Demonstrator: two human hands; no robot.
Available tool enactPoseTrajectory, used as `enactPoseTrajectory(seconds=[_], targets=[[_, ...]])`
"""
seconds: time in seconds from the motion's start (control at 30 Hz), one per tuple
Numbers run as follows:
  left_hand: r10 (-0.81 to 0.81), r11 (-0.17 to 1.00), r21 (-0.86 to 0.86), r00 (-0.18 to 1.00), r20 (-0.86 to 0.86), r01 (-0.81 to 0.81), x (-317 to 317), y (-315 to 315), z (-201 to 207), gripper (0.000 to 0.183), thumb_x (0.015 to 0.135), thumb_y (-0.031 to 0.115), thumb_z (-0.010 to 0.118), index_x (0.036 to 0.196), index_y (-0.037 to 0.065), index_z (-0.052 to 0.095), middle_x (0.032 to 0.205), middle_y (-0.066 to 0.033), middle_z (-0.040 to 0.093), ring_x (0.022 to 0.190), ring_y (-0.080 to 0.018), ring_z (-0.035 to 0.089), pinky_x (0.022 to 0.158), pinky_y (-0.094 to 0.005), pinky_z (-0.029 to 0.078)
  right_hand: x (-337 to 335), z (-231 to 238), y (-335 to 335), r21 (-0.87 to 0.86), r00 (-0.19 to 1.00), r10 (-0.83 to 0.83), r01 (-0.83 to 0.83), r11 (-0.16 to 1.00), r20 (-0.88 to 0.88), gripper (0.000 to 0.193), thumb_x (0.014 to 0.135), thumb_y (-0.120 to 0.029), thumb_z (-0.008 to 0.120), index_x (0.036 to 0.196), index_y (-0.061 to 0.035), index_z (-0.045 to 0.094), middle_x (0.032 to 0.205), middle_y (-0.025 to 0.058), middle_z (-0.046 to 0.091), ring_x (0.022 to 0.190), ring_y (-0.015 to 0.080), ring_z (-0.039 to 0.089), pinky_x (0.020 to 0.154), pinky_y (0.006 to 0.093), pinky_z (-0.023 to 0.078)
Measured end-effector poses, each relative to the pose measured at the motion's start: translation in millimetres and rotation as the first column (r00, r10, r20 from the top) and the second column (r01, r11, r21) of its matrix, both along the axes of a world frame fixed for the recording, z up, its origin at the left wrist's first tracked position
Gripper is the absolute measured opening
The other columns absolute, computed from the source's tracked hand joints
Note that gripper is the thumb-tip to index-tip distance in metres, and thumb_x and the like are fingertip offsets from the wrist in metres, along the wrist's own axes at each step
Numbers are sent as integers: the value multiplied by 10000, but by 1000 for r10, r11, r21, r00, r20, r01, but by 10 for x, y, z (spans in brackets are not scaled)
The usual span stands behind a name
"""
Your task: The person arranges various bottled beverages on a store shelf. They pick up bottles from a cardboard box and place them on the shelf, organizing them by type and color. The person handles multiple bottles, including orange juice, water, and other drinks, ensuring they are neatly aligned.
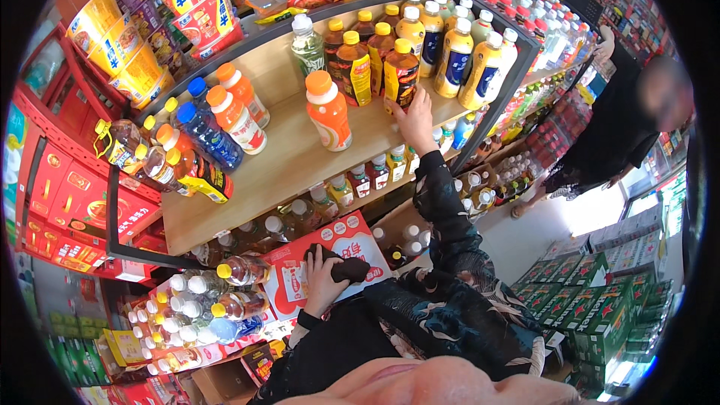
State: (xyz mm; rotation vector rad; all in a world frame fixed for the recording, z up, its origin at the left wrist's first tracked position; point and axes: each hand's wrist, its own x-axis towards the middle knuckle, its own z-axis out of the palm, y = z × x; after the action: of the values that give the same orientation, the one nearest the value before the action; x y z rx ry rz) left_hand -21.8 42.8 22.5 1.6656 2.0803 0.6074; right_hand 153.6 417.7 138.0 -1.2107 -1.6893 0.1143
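View: head camera, looking down on a shop shelf.
Right hand (pixel 415 118): extended to the upper shelf board (pixel 274 161); fingers spread against the lower part of a dark bottle with a yellow cap (pixel 401 73) (whether they close fully around it cannot be told).
Dark bottle position: upright on the board, front of a cluster of similar yellow-capped bottles (pixel 352 67), left of the yellow bottles with white caps (pixel 454 60).
Left hand (pixel 324 285): clamped on a bunched dark cloth (pixel 349 269), above a red-and-white carton (pixel 289 256).
Orange bottle (pixel 328 116): upright on the board, left of the right hand, apart from it.
Left end of board: blue-capped bottle (pixel 210 136) and further orange-capped bottles (pixel 238 120).
Right side: person in dark clothing (pixel 607 127); stacked green boxes (pixel 600 311) below.
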Motion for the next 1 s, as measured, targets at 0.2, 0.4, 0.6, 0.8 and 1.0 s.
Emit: enactPoseTrajectory(seconds=[0.2, 0.4, 0.6, 0.8, 1.0], targets=[[6, 1000, 1, 1000, 19, -6, 1, -3, -6, 510, 625, 284, 834, 1092, 188, 653, 1564, -220, 263, 1415, -488, 233, 1165, -567, 170, 109, -59, 30, -22, 997, 63, -64, 998, -43, 734, 825, -361, 745, 1318, 48, 386, 1137, 274, 532, 1068, 451, 509, 911, 489, 444], [12, 1000, 23, 999, 33, -13, 10, -10, -6, 503, 629, 279, 832, 1089, 185, 651, 1559, -231, 266, 1406, -506, 235, 1158, -564, 188, 124, -23, 9, -82, 995, 74, -79, 993, -72, 739, 846, -346, 727, 1359, 40, 361, 1204, 284, 507, 1113, 454, 494, 943, 486, 434], [13, 1000, 28, 1000, 22, -13, 10, -33, -22, 513, 626, 277, 830, 1098, 195, 648, 1560, -224, 272, 1404, -496, 251, 1162, -553, 195, 151, 17, 4, -100, 995, 94, -98, 990, -36, 732, 844, -342, 729, 1352, 41, 366, 1176, 283, 521, 1119, 456, 499, 936, 483, 445], [-1, 1000, 12, 998, 59, 1, 28, 17, 25, 525, 605, 226, 831, 1097, 189, 650, 1566, -215, 258, 1411, -497, 225, 1159, -592, 158, 257, 50, 7, -66, 995, 97, -98, 993, -14, 718, 829, -314, 747, 1329, 48, 382, 1159, 267, 529, 1072, 436, 531, 906, 465, 466], [13, 1000, 6, 999, 39, -13, 11, -36, 35, 519, 607, 223, 830, 1092, 182, 648, 1563, -224, 258, 1411, -505, 219, 1155, -590, 171, 142, 146, -380, -7, 997, 71, -71, 997, -3, 452, 827, -187, 749, 1150, 14, 504, 1049, 213, 570, 932, 362, 612, 763, 425, 522]])
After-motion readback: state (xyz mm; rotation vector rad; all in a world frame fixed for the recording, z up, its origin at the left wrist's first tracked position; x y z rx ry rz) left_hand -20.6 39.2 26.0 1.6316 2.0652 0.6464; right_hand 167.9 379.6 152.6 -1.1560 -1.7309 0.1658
